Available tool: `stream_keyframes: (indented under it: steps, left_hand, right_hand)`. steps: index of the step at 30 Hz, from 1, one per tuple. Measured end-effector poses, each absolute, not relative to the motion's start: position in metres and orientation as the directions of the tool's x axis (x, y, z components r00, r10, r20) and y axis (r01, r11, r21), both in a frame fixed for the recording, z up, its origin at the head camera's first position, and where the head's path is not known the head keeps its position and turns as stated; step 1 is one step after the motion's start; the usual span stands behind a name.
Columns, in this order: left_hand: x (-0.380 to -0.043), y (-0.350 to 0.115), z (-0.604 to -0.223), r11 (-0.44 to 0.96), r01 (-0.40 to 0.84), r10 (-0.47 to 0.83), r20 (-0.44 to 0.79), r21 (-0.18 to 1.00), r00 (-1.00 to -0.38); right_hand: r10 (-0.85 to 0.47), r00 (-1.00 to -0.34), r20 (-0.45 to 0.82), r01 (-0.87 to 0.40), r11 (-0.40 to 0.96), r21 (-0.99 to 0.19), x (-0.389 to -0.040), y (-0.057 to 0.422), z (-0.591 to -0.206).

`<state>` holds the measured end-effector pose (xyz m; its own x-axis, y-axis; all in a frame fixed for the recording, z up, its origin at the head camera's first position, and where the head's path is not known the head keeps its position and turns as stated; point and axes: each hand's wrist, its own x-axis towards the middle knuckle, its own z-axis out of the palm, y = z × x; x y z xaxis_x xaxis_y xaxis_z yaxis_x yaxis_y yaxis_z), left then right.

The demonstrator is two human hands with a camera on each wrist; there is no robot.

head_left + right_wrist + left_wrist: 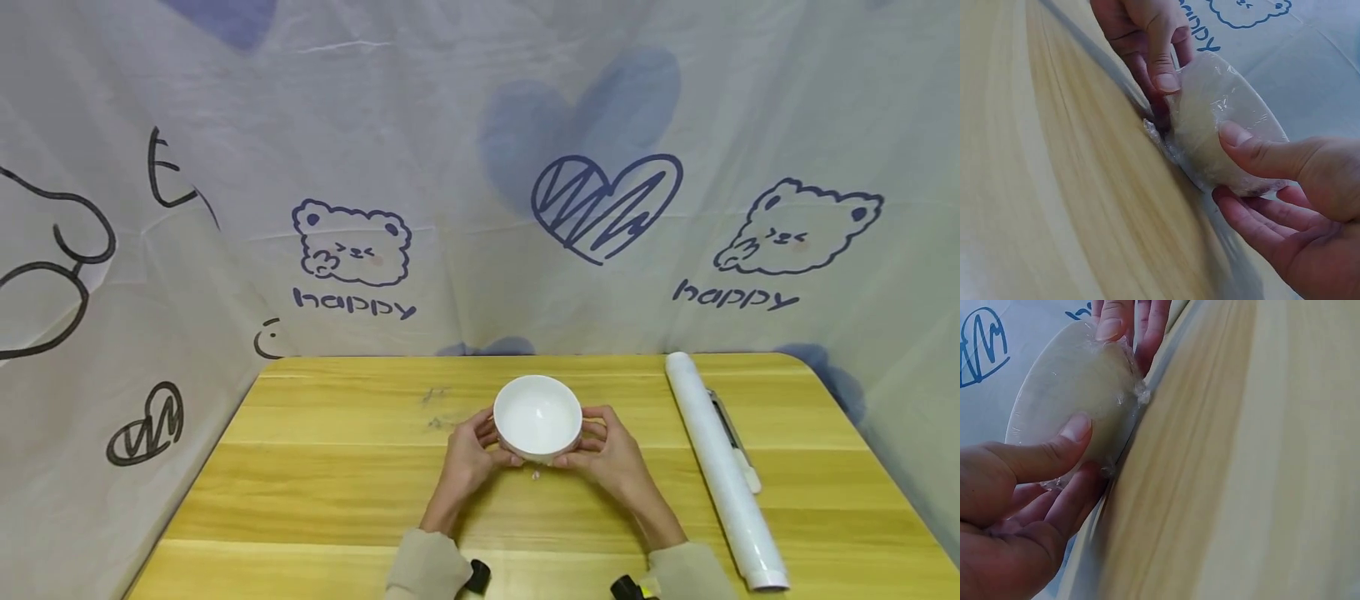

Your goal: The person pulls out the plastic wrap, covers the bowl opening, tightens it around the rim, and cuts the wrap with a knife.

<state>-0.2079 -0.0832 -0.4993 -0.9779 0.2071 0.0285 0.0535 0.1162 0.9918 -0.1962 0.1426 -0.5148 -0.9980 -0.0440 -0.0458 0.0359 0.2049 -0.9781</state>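
A white bowl (537,417) is held between both hands near the middle of the table. Clear plastic wrap (1210,106) covers it, wrinkled along the outside and bunched near the base, as both wrist views show. The left hand (471,454) grips the bowl's left side, its thumb against the near wall and its fingers curled round and under. On the opposite side, the right hand (611,454) grips it the same way, with the thumb pressed to the wrapped wall. In the head view the bowl's mouth faces up toward the camera.
To the right on the wooden table (315,483) lies a long roll of plastic wrap (723,467). Just beyond it is a utility knife (735,442), partly hidden by the roll. A printed white cloth (450,167) hangs behind the table and along its sides.
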Motion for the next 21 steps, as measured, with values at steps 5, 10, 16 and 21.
stream_keyframes:
  steps: [5,10,16,21]
  left_hand:
    - [-0.220,-0.084,-0.516,0.084,0.053,0.272,0.028,0.995,-0.962]
    - [-0.227,-0.084,-0.525,0.112,0.047,0.250,0.018,0.993,-0.968]
    - [-0.225,-0.084,-0.521,0.086,0.039,0.263,0.015,0.996,-0.965]
    - [-0.227,-0.090,-0.526,0.033,0.001,0.322,-0.010,0.999,-0.947]
  right_hand:
    - [-0.009,-1.000,-0.024,0.021,0.263,-0.964,-0.196,0.145,-0.515]
    - [0.008,-1.000,-0.005,0.007,0.277,-0.961,-0.195,0.143,-0.517]
    - [-0.002,-1.000,0.003,-0.003,0.265,-0.964,-0.196,0.141,-0.520]
    - [-0.003,-1.000,0.003,-0.004,0.254,-0.967,-0.196,0.140,-0.523]
